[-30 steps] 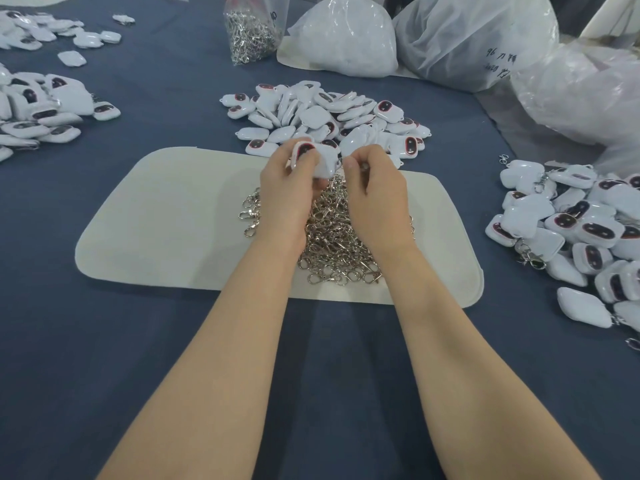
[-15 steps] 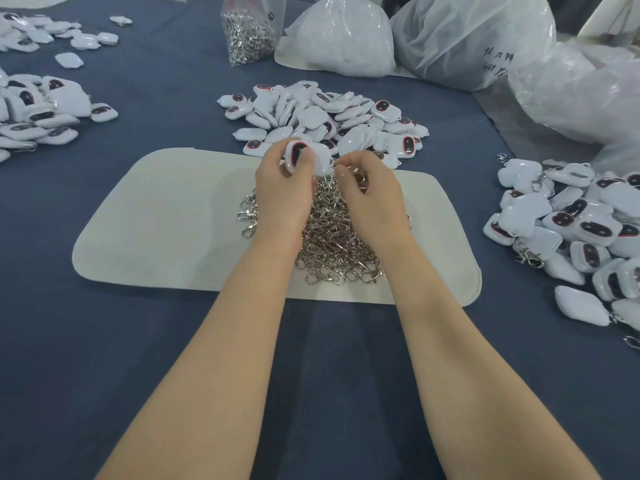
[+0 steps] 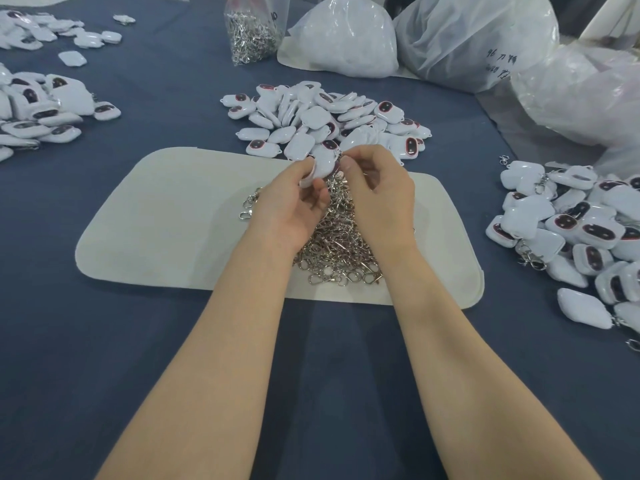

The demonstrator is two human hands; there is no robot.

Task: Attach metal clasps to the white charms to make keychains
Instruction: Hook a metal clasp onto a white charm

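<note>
My left hand [image 3: 289, 206] holds a white charm [image 3: 322, 166] between thumb and fingertips, its plain back turned toward me. My right hand [image 3: 379, 194] pinches a small metal clasp [image 3: 338, 154] at the charm's top corner; the clasp is mostly hidden by my fingers. Both hands hover over a heap of loose metal clasps [image 3: 332, 244] lying on a cream felt mat [image 3: 166, 220]. Just beyond the mat lies a pile of white charms [image 3: 311, 116], several showing dark red-rimmed faces.
A pile of charms with clasps [image 3: 581, 237] lies at the right. More charms [image 3: 38, 109] lie at the left. At the back stand a clear bag of clasps [image 3: 251, 32] and large white plastic bags [image 3: 460, 39]. The dark blue tablecloth [image 3: 86, 358] covers the table.
My left hand has turned the charm so its plain back faces me. My right hand's fingertips have shifted up to the charm's top corner. Both hands stay over the clasp heap.
</note>
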